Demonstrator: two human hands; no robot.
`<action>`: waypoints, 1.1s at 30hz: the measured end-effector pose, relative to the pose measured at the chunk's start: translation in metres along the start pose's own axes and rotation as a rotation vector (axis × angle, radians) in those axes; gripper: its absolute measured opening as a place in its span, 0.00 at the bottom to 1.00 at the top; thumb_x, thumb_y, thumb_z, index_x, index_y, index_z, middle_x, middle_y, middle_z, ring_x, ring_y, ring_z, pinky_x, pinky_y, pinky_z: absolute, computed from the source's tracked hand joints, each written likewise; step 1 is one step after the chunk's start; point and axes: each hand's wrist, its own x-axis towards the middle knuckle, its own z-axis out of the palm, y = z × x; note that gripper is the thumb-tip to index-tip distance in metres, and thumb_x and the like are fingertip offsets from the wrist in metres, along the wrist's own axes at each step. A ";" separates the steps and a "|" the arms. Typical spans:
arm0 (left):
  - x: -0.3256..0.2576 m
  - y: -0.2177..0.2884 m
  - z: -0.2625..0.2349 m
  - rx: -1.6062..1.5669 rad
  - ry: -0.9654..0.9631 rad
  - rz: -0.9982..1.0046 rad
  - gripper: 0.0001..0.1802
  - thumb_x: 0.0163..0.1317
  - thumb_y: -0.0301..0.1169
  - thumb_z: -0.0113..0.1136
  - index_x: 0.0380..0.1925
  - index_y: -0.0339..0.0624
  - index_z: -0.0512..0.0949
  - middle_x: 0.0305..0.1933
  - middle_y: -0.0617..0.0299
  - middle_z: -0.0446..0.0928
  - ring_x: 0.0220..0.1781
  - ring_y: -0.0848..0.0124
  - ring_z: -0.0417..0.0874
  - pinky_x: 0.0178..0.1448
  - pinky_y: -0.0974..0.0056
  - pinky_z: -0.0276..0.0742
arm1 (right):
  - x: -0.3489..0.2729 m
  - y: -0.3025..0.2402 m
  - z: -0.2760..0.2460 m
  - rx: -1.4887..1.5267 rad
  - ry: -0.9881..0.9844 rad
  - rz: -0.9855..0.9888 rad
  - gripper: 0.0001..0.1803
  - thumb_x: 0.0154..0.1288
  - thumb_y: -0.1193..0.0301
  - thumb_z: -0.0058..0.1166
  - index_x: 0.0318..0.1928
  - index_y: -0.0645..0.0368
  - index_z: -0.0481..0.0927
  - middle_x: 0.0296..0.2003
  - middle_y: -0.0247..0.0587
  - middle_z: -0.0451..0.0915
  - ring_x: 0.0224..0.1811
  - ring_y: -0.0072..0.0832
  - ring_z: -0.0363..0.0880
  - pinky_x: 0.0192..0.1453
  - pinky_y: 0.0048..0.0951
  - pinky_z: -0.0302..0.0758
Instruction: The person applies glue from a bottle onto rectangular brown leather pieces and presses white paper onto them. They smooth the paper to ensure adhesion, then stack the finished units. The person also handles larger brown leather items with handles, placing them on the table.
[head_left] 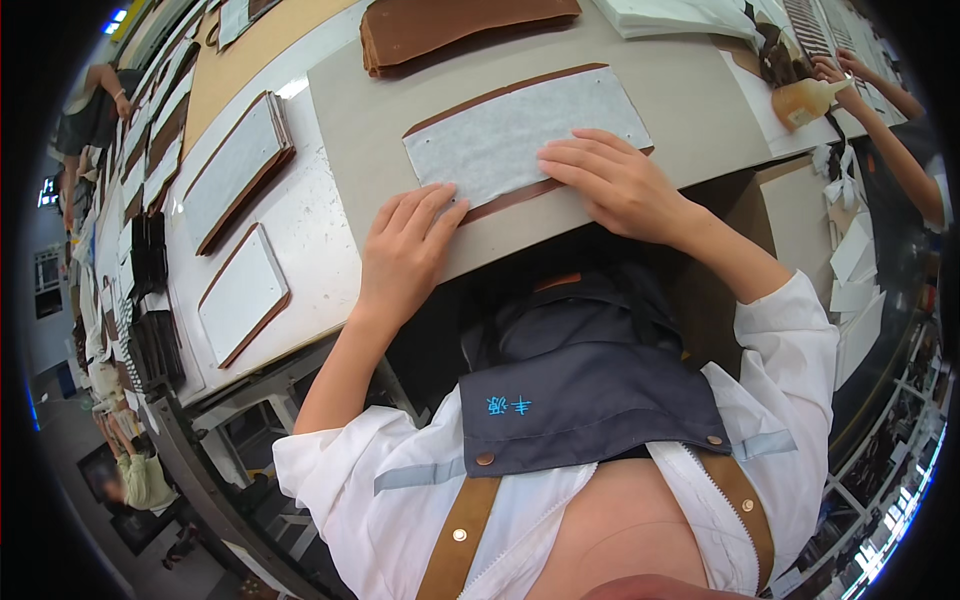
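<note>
A brown leather-like panel with a white sheet over most of its face lies before me on a grey work board. Brown strips show along its far and near edges. My left hand rests at the panel's near left corner, fingers stretched out and their tips on the edge. Flat on the sheet's near right part lie the outstretched fingers of my right hand. Neither hand is closed round anything. Beyond the panel sits a stack of brown pieces.
Left of the board, a stack of white-faced brown panels and a smaller panel lie on the white table. White sheets are at the far right. A co-worker's hand is by a yellowish squeeze bottle.
</note>
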 end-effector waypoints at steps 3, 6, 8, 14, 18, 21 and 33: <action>-0.001 -0.002 -0.005 0.000 0.007 -0.002 0.20 0.51 0.21 0.62 0.46 0.43 0.81 0.53 0.60 0.80 0.58 0.63 0.80 0.65 0.57 0.72 | 0.013 -0.006 0.009 0.035 0.046 -0.020 0.20 0.54 0.79 0.60 0.50 0.65 0.79 0.50 0.44 0.80 0.54 0.39 0.79 0.64 0.43 0.74; 0.003 -0.003 -0.007 -0.025 0.024 -0.021 0.16 0.52 0.21 0.63 0.43 0.43 0.81 0.50 0.62 0.80 0.54 0.63 0.81 0.62 0.57 0.73 | 0.025 -0.004 0.013 0.010 0.043 -0.067 0.15 0.54 0.77 0.60 0.44 0.64 0.79 0.42 0.41 0.80 0.48 0.38 0.80 0.59 0.40 0.76; 0.007 -0.002 -0.006 -0.048 0.051 -0.045 0.13 0.53 0.22 0.64 0.40 0.44 0.80 0.47 0.63 0.80 0.51 0.63 0.81 0.59 0.58 0.74 | 0.033 -0.005 0.014 -0.038 0.009 -0.112 0.12 0.53 0.76 0.60 0.40 0.63 0.79 0.39 0.40 0.79 0.45 0.36 0.80 0.57 0.38 0.77; 0.024 0.010 0.007 -0.101 0.121 -0.071 0.11 0.54 0.28 0.69 0.36 0.45 0.79 0.40 0.65 0.78 0.44 0.65 0.81 0.50 0.59 0.75 | 0.046 -0.011 0.021 -0.222 -0.074 -0.197 0.08 0.52 0.75 0.58 0.34 0.62 0.77 0.36 0.39 0.78 0.42 0.33 0.79 0.57 0.36 0.76; 0.034 0.017 0.008 -0.104 0.111 -0.097 0.12 0.51 0.29 0.71 0.34 0.45 0.79 0.37 0.66 0.78 0.42 0.65 0.81 0.46 0.60 0.76 | 0.049 -0.012 0.023 -0.217 -0.037 -0.167 0.08 0.51 0.75 0.60 0.32 0.62 0.76 0.34 0.39 0.77 0.41 0.33 0.79 0.57 0.36 0.76; 0.040 0.018 0.010 -0.068 0.080 -0.101 0.11 0.50 0.29 0.71 0.33 0.45 0.78 0.36 0.66 0.77 0.41 0.66 0.81 0.44 0.61 0.77 | 0.051 -0.009 0.025 -0.154 -0.030 -0.102 0.09 0.50 0.75 0.62 0.31 0.61 0.75 0.33 0.38 0.76 0.40 0.33 0.78 0.56 0.36 0.76; 0.026 0.011 0.012 0.055 0.051 0.030 0.10 0.50 0.26 0.62 0.35 0.44 0.79 0.40 0.62 0.78 0.46 0.65 0.80 0.50 0.61 0.76 | 0.041 -0.009 0.007 0.030 -0.097 -0.079 0.15 0.48 0.79 0.62 0.40 0.62 0.78 0.42 0.40 0.78 0.48 0.35 0.78 0.65 0.42 0.71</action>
